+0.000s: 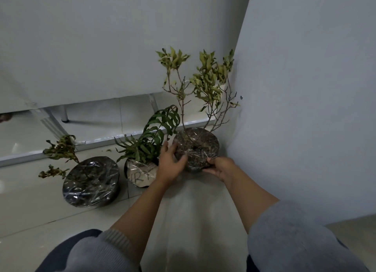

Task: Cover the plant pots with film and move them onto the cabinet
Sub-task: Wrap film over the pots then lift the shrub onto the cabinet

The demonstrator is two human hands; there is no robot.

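Three plant pots stand on the floor. The right pot holds a tall thin-stemmed shrub with pale green leaves, and clear film covers its soil. My left hand cups its left side and my right hand grips its near right rim. The middle pot holds a dark green fern and is wrapped in film over a paper label with writing. The left pot is wide, dark and film-covered, with a wilted plant leaning left.
A white wall rises close on the right of the pots. Behind them a pale panel stands on thin metal legs with a low ledge under it. The floor is light tile. My knees fill the bottom edge.
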